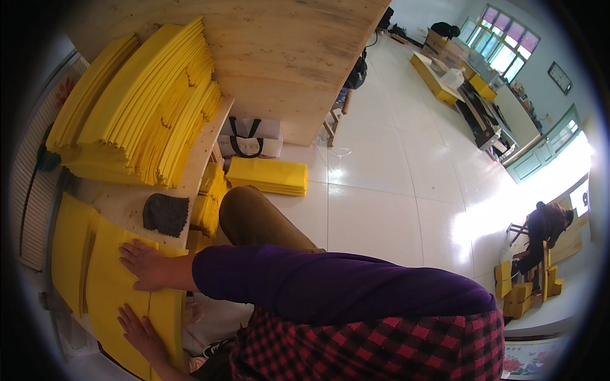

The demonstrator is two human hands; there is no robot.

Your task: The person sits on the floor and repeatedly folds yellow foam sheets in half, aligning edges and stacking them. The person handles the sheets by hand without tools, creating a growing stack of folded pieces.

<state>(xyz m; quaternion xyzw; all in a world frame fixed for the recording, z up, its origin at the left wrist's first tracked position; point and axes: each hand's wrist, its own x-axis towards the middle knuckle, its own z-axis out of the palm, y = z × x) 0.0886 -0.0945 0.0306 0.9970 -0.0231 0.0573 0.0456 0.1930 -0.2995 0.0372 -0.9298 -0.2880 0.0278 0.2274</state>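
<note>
Both my hands press flat on a yellow foam sheet (111, 279) lying on a wooden bench (127, 203). My right hand (145, 264), on a purple-sleeved arm, rests palm down on the sheet's upper part, fingers spread. My left hand (136, 329) lies flat on the same sheet lower down, near its edge. Neither hand grips anything. A second yellow sheet (68, 247) lies beside it to the left. A dark grey knitted cloth (166, 214) sits on the bench just above my right hand.
A tall leaning stack of yellow foam sheets (149, 101) fills the bench's far end. A large plywood board (286, 57) stands behind it. On the white tiled floor are a folded yellow pile (267, 176) and a white bag (249, 136). Another person (545, 230) sits far right among yellow blocks.
</note>
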